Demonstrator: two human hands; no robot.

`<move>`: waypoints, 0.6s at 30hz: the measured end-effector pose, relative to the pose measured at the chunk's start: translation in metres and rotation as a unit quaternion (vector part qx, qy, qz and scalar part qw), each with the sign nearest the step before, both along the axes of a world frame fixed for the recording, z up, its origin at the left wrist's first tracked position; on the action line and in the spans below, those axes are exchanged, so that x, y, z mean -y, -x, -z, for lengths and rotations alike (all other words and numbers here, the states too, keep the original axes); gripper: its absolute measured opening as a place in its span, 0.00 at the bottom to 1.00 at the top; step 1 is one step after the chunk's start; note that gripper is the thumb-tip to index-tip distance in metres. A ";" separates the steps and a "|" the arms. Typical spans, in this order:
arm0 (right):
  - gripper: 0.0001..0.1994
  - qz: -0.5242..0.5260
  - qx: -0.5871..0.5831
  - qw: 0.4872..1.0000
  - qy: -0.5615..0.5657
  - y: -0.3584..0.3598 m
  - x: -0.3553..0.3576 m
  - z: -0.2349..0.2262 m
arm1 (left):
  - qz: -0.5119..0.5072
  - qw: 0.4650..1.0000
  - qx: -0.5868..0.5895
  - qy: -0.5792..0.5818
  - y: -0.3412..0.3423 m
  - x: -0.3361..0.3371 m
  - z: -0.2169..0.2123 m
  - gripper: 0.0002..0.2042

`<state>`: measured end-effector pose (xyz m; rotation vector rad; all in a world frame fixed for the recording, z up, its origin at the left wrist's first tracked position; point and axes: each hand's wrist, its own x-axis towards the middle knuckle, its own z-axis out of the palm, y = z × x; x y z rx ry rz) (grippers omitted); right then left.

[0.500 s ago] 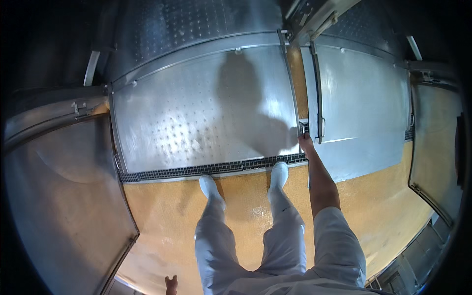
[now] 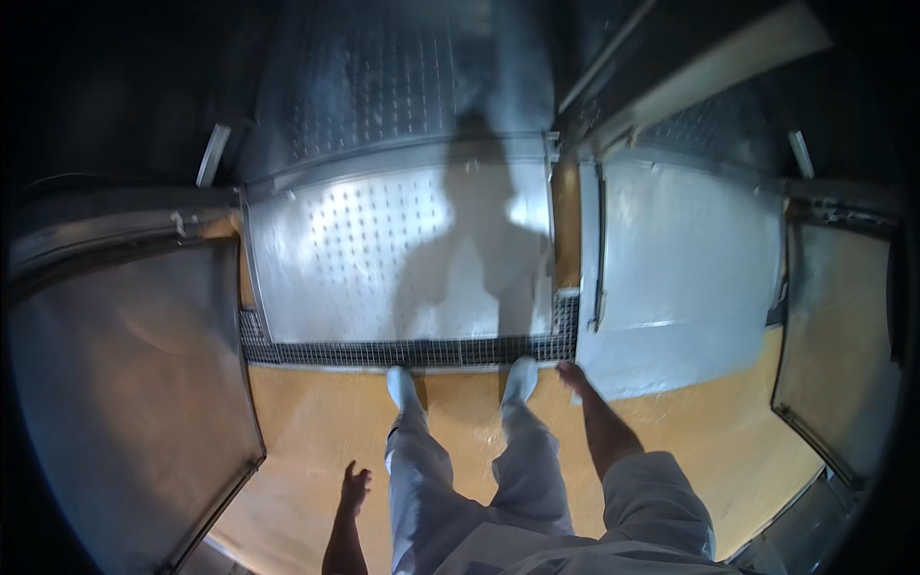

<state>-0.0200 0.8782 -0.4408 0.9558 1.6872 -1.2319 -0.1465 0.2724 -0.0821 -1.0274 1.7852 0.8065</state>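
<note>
In front of me stands a large metal door panel point(image 2: 369, 273), dimpled and shiny, with my shadow across it. My right hand point(image 2: 570, 377) is just off its lower right corner, above the end of the floor grate. It looks loosely open, fingers slightly blurred, with nothing visible in it. My left hand point(image 2: 356, 486) hangs beside my left leg, fingers apart and holding nothing. A second smooth metal panel point(image 2: 685, 249) stands to the right, with a dark bar point(image 2: 601, 249) along its left edge.
A dark drain grate point(image 2: 412, 353) runs along the panel's foot, by my white boots point(image 2: 402, 386). The floor point(image 2: 307, 422) is orange-tan. More metal panels stand at the left point(image 2: 134, 383) and far right point(image 2: 829, 335). A pale beam point(image 2: 728, 67) slants overhead.
My right hand has left the small handle at the front panel's right edge and come down nearer me. My left hand has risen further into view. More grate shows beside the panel's lower right.
</note>
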 end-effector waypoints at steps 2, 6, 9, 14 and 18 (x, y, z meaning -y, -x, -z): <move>0.09 0.021 0.027 0.998 0.053 -0.010 -0.018 -0.046 | -0.035 0.999 0.022 -0.020 -0.002 -0.034 -0.018 0.34; 0.12 0.011 0.011 0.998 0.055 0.151 -0.031 -0.247 | -0.013 0.998 0.037 -0.054 0.001 -0.030 -0.038 0.38; 0.14 -0.057 -0.115 0.991 0.025 0.208 -0.090 -0.280 | -0.026 0.988 0.055 -0.143 0.067 -0.049 -0.032 0.26; 0.15 0.240 -0.140 0.960 -0.018 0.382 -0.108 -0.437 | 0.009 0.979 -0.018 -0.202 0.256 -0.087 -0.011 0.14; 0.17 0.273 -0.138 0.952 -0.031 0.472 -0.103 -0.501 | 0.097 0.956 -0.252 -0.117 0.484 -0.149 -0.016 0.15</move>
